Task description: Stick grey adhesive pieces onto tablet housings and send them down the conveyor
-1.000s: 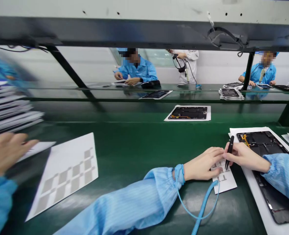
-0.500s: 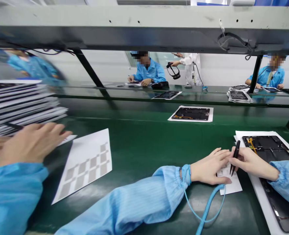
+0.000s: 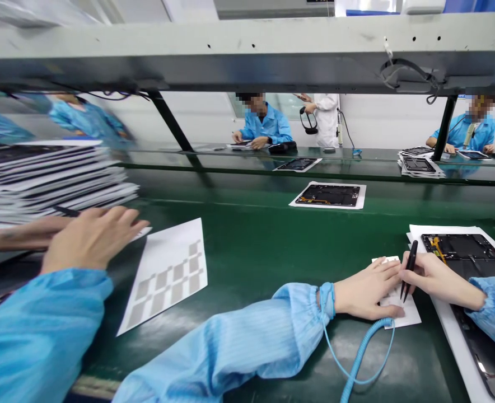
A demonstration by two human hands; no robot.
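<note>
My left hand (image 3: 367, 288), a blue coiled cord at its wrist, lies flat with fingers stretched over a small white sheet (image 3: 409, 314). Black tweezers (image 3: 409, 271) are pinched upright in my right hand (image 3: 430, 277), their tips down at that sheet beside my left fingertips. What lies under the fingers is hidden. Just right of the sheet is a black tablet housing (image 3: 457, 252) with an orange flex cable, resting on white paper (image 3: 444, 319). My right sleeve covers part of it.
A co-worker's hand (image 3: 92, 238) is near a tall stack of housings and papers (image 3: 71, 184). A white sheet with grey patches (image 3: 172, 268) lies mid-table. Another housing (image 3: 327, 195) sits farther back. A shelf beam (image 3: 247, 67) crosses overhead. More people work opposite.
The view has turned slightly left, so the scene sits farther right and more of the co-worker's side shows. My hands stay together over the small sheet, nearly unchanged.
</note>
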